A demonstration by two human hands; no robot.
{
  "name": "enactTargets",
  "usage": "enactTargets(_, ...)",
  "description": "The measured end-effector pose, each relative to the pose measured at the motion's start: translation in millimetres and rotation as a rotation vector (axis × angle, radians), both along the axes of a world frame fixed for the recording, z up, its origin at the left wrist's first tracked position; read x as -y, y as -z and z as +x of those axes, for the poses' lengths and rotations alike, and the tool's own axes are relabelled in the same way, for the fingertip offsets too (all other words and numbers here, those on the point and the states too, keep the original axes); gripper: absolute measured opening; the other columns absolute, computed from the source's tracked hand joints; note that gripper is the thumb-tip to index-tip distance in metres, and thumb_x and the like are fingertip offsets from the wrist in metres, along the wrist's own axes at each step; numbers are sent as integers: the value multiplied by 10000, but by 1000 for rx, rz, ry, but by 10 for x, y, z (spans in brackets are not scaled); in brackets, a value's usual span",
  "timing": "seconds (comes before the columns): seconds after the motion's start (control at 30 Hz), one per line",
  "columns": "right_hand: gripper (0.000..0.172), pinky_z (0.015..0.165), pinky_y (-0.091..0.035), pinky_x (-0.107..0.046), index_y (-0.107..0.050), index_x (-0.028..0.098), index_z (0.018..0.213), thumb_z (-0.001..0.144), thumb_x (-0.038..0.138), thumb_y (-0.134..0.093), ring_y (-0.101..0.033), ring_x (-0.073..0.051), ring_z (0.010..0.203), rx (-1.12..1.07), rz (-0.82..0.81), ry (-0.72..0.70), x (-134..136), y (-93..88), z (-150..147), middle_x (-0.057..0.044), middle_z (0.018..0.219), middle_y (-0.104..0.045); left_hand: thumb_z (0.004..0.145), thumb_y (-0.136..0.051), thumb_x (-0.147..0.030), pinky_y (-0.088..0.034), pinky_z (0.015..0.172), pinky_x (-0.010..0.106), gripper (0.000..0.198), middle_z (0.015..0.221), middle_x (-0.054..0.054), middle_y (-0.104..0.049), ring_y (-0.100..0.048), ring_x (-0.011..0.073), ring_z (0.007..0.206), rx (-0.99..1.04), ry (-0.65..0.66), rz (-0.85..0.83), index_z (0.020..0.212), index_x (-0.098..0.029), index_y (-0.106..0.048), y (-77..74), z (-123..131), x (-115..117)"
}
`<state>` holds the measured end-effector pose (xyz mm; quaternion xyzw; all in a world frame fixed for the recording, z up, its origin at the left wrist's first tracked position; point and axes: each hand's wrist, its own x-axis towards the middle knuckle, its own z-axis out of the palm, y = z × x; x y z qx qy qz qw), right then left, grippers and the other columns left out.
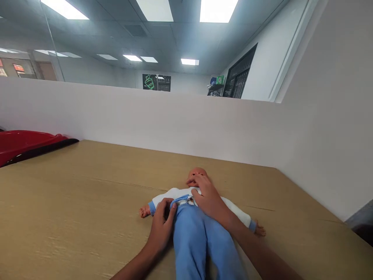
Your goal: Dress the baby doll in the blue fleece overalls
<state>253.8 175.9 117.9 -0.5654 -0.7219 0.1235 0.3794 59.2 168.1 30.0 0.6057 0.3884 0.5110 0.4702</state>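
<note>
A baby doll [197,171] lies on its back, head toward the far wall, arms spread out. It wears a white shirt [236,210] with blue cuffs and blue pants [190,237]. The shirt's blue hem [181,199] is raised at the waist, and a bit of the belly shows. My left hand [163,223] is at the doll's side by the waist, thumb and fingers closed at the edge of the shirt. Over the chest lies my right hand [210,198], its fingers stretched across the doll's chin and its thumb apart on the shirt.
Under the doll is a brown tabletop [87,217] with creases in its surface. A white wall [163,124] with a window above runs along its far edge, and another wall [326,128] stands at right. At far left is a red plastic tub-like object [26,142].
</note>
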Motion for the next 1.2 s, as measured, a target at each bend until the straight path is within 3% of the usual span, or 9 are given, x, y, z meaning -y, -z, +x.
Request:
enactTargets(0.1, 220, 1015, -487, -413, -718, 210, 1018, 912, 165, -530, -660, -261, 1113, 165, -140, -226, -384, -105, -328, -107, 1143, -759, 973, -583, -691, -468, 945, 396, 488, 1052, 86, -712, -615, 299, 997, 5, -5, -17, 1076, -221, -665, 29, 11, -1)
enactTargets(0.17, 174, 924, -521, -376, -750, 204, 975, 820, 153, -688, -693, -256, 1021, 263, -255, -360, -693, -61, -489, -94, 1079, -787, 993, -556, -677, -454, 968, 402, 472, 1065, 88, -712, -606, 303, 1022, 20, 7, -27, 1085, -225, -658, 53, 24, -17)
enactTargets(0.27, 329, 752, -528, -303, -783, 217, 912, 607, 124, -867, -701, -213, 821, 361, -420, -542, -1073, 84, -637, -28, 922, -800, 994, -530, -697, -452, 918, 381, 484, 991, 64, -687, -586, 288, 967, 35, -3, -68, 1024, -229, -652, 83, 40, -44)
enactTargets(0.37, 402, 682, -487, -268, -799, 238, 978, 595, 145, -875, -664, -178, 735, 368, -471, -645, -1225, 177, -668, 10, 856, -785, 991, -517, -713, -460, 850, 361, 498, 925, 44, -669, -576, 273, 897, 33, 0, -98, 1005, -235, -655, 89, 36, -51)
enactTargets(0.47, 411, 718, -482, -288, -767, 234, 1120, 711, 220, -806, -658, -195, 797, 297, -423, -651, -1185, 140, -558, -11, 929, -780, 989, -555, -681, -469, 937, 376, 454, 1023, 63, -708, -613, 294, 999, 39, 24, -92, 1044, -243, -660, 71, 16, -20)
enactTargets(0.6, 383, 895, -519, -344, -660, 235, 1293, 926, 278, -562, -660, -231, 1043, 121, -330, -578, -1014, 28, -272, -54, 1164, -743, 970, -577, -685, -494, 942, 411, 459, 1015, 76, -710, -632, 307, 980, 27, -34, -94, 1071, -244, -652, 88, -7, 76)
enactTargets(0.83, 288, 860, -549, -342, -747, 228, 1160, 897, 305, -657, -691, -241, 965, 51, -324, -674, -720, 198, -56, -47, 1066, -770, 963, -573, -717, -471, 1124, 472, 528, 1296, 135, -715, -617, 347, 1275, 148, -238, -44, 1208, -253, -623, 195, 0, 162)
enactTargets(1.0, 309, 1034, -517, -410, -777, 257, 1174, 882, 343, -729, -671, -270, 1146, 21, -280, -752, -700, 268, -59, -82, 1209, -754, 913, -635, -739, -542, 858, 385, 487, 955, 53, -759, -695, 278, 919, 200, -286, -18, 1047, -271, -626, -16, -118, -9)
enactTargets(1.2, 360, 1124, -460, -451, -784, 248, 1199, 873, 390, -724, -626, -291, 1257, -52, -274, -767, -702, 230, -10, -117, 1304, -703, 830, -761, -648, -395, 614, 259, 442, 658, -68, -576, -526, 153, 626, 224, 35, -166, 965, -254, -610, -366, -309, -400)
